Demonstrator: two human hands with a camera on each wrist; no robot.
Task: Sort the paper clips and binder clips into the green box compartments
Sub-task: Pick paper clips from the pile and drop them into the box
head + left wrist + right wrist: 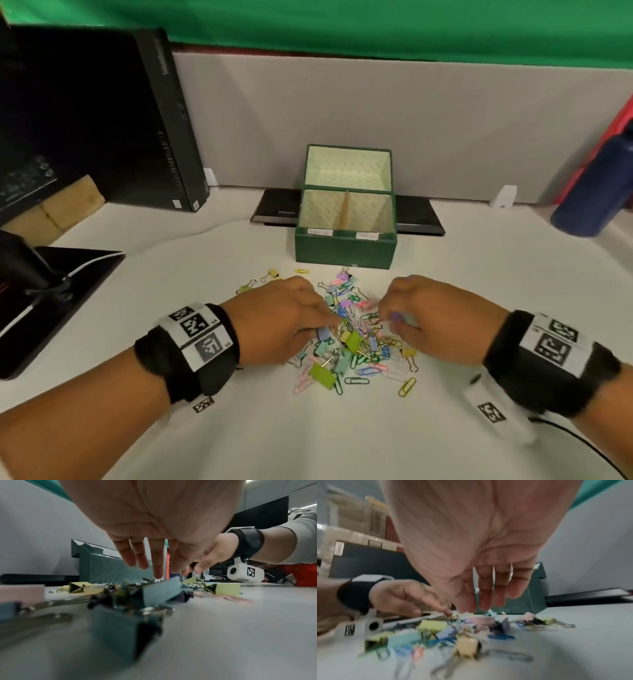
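Picking stage: left hand (287, 318) open, right hand (435, 318) open over mixed clip pile (356, 339); green box (346, 251) empty. Next: single out one clip.

From my hands, the way to the green box (344, 251) at 12 o'clock is bare white table (479, 274), past the clip pile (352, 335). A black computer case (102, 120) walls off 10 o'clock; a blue bottle (596, 192) leans in at 2 o'clock.
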